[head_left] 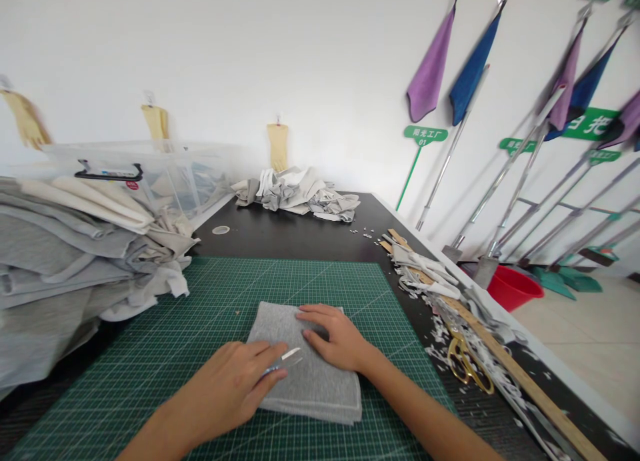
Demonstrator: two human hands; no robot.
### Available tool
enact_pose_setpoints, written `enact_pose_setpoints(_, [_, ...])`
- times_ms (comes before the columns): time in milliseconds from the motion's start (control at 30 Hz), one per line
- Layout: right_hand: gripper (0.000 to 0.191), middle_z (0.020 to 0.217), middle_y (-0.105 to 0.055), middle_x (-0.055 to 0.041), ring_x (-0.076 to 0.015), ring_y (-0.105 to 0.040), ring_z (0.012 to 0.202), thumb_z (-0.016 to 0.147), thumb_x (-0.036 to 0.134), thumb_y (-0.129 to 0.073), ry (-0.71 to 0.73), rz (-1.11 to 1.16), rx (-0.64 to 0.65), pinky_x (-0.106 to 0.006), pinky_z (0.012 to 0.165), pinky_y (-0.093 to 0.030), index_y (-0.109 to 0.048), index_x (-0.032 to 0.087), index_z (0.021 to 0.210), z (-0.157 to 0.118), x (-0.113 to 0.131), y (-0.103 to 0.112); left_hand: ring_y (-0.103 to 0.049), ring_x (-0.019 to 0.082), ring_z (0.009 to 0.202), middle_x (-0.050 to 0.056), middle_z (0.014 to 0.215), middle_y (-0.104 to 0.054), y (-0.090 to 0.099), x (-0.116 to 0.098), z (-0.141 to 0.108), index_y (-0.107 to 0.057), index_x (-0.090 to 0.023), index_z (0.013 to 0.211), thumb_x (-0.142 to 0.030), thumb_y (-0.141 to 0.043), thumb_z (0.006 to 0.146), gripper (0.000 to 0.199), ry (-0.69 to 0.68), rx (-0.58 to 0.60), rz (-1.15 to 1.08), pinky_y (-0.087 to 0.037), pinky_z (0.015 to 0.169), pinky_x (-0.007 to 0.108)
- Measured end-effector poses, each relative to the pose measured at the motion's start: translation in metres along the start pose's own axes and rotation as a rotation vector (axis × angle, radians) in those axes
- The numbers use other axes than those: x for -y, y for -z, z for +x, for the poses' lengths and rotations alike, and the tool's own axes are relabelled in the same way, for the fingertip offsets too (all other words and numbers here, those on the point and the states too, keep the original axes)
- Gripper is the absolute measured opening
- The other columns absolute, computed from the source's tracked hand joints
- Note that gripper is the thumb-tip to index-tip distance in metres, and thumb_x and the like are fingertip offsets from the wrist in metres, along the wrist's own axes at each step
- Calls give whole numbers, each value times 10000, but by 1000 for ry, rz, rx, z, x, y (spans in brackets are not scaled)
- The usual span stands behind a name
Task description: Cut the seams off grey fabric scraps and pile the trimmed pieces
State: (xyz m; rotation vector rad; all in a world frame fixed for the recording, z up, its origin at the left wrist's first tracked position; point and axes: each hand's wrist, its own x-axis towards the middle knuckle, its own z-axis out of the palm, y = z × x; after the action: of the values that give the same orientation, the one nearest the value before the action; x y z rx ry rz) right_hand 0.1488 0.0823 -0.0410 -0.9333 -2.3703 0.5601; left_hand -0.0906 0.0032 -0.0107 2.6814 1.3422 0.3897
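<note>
A folded stack of grey fabric (325, 387) with stitched edges lies on the green cutting mat (320, 277). Between the thumb and fingers of my left hand (230, 381) is a small pair of thread snips (291, 355). Its two short blades point right over the fabric and stand apart; a bit of blue handle shows, the rest is hidden in the hand. My right hand (336, 337) lies palm down on the upper right of the stack, fingers spread and pointing left.
A pile of grey cloth (65, 261) is at the left, before a clear plastic bin (165, 174). Crumpled fabric (300, 191) sits at the table's far end. Gold-handled scissors (467, 362), a wooden ruler (520, 374) and scraps line the right edge. A red bucket (515, 287) stands beyond.
</note>
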Motion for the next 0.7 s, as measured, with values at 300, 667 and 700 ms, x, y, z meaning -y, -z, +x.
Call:
enact_pose_setpoints(300, [363,1331,-606,-54,-227,-549,1231,900,283,-561,1,4,-4,-444,1074,-397,-614,259,1258,0,1,0,-670,236,829,28,1031,-691,3,-3,1,-552,-278,1249,-325,-319,1026,326,1,60,35,-516,735,389])
enact_pose_setpoints(667, [366,1334,-603,-50,-221,-545,1233,896,281,-565,-11,-2,0,-430,1077,-393,-614,258,1258,0,0,-1,-680,232,837,43,1044,-695,0,-1,1,-556,-255,1262,-326,-334,1025,332,-15,60,72,-531,730,376])
enact_pose_setpoints(700, [366,1335,-603,-48,-219,-545,1233,896,281,-565,-10,-2,-1,-427,1078,-392,-613,258,1258,-1,0,-1,-682,229,833,47,1045,-696,-1,-1,2,-555,-251,1267,-324,-333,1026,336,-15,47,76,-532,726,371])
